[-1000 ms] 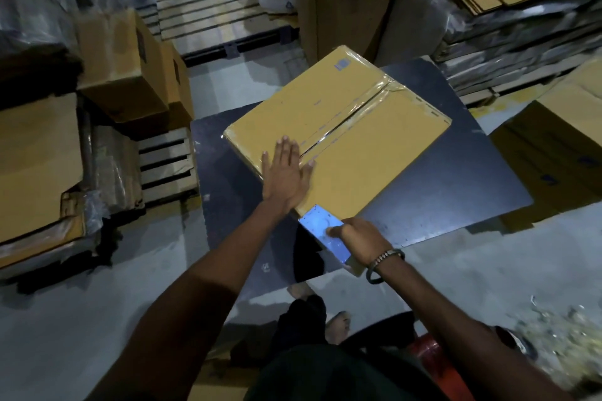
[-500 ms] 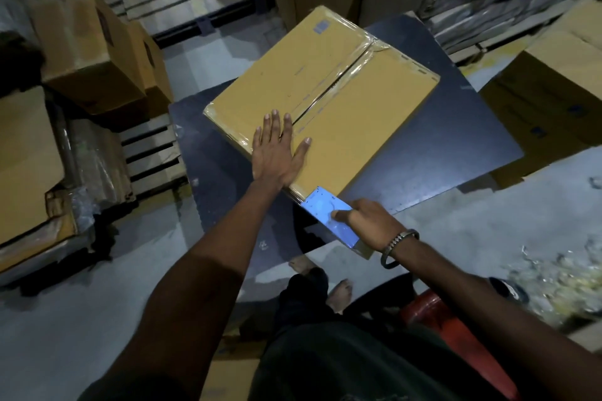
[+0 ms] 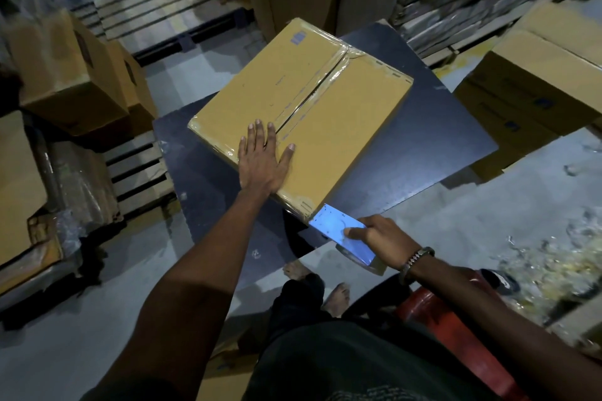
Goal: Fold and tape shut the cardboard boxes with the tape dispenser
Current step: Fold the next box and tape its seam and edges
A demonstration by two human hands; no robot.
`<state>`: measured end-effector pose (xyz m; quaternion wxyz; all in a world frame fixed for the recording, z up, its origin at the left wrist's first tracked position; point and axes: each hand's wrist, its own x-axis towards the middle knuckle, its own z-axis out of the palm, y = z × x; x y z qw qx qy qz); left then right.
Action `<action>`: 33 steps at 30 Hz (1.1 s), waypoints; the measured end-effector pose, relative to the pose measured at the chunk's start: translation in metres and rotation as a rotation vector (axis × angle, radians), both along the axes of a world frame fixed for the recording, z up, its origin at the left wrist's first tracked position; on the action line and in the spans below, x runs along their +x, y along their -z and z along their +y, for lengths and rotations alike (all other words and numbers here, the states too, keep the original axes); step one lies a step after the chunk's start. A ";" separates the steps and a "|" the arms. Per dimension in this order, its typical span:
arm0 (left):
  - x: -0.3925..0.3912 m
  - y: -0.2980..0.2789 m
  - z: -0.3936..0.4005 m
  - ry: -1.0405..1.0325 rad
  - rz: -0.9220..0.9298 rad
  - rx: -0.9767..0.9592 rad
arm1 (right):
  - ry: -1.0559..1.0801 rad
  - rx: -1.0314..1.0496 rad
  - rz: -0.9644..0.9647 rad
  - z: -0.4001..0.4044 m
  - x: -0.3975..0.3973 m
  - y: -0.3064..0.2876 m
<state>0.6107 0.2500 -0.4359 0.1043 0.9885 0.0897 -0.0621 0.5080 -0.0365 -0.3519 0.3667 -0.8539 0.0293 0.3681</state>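
Box (image 3: pixel 303 114) sits flat on the dark table (image 3: pixel 439 146), flaps down, centre seam glossy with tape. Left hand (image 3: pixel 262 161) presses its near edge, fingers straight and spread. Right hand (image 3: pixel 382 239) grips the blue tape dispenser (image 3: pixel 338 231) at the near corner. Risk: tape tearing crooked, or the box sliding if that palm lifts.
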 end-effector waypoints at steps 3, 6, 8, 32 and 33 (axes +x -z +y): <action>-0.001 -0.001 0.000 0.004 -0.004 0.000 | 0.008 -0.025 -0.007 -0.005 -0.007 0.002; 0.000 -0.001 -0.001 -0.003 -0.002 -0.001 | 0.000 -0.072 0.007 -0.012 -0.013 0.009; 0.000 -0.001 -0.001 -0.003 -0.005 -0.001 | -0.019 -0.103 0.007 -0.013 -0.017 0.014; 0.000 -0.003 -0.006 -0.017 -0.024 0.033 | 0.261 0.168 0.311 0.015 0.006 0.062; 0.000 -0.004 -0.006 -0.016 -0.019 0.033 | 0.360 0.229 0.385 0.012 0.008 0.063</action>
